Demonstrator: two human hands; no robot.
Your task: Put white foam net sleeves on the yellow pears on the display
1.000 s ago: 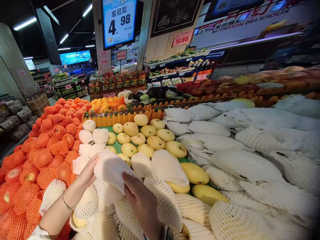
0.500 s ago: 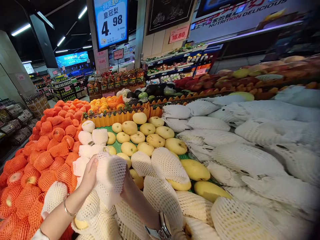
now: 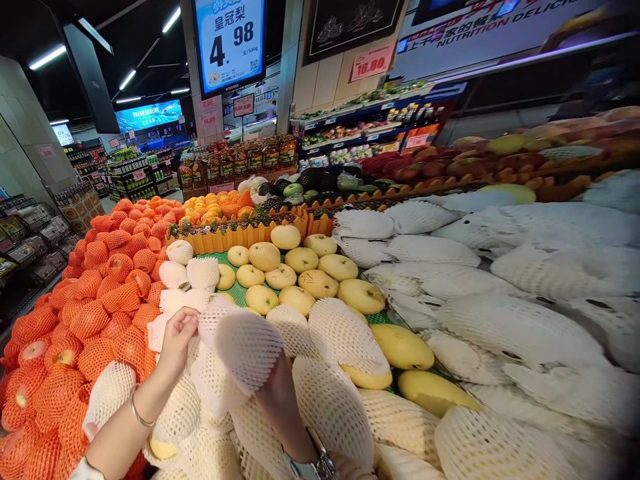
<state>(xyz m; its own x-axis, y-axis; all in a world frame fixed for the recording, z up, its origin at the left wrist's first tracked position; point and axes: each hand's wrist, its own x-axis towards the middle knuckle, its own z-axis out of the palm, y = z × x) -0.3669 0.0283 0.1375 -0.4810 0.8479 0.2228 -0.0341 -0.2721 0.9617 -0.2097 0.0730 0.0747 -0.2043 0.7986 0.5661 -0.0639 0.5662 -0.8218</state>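
My right hand [image 3: 280,395] is wrapped from below and behind around a pear-sized bulge in a white foam fruit net [image 3: 250,352]. The fruit's own skin is hidden by the net. My left hand [image 3: 179,339], bracelet at its wrist, pinches the loose left edge of the same net between thumb and fingers. Both hands are above several netted pears [image 3: 175,417] at the front of the display. Just beyond the hands lie bare yellow pears [image 3: 261,300] on a green mat [image 3: 241,293].
Fruit in orange nets [image 3: 93,317] is heaped at the left. White-wrapped long fruit [image 3: 505,327] fills the right side. A low orange fence [image 3: 225,240] borders the display at the back, with oranges [image 3: 210,208] behind it. A price screen [image 3: 230,47] hangs above.
My right hand has turned and shifted right with the netted bulge, so its rounded end shows more. My left hand has moved slightly away from it, stretching the net's edge leftward.
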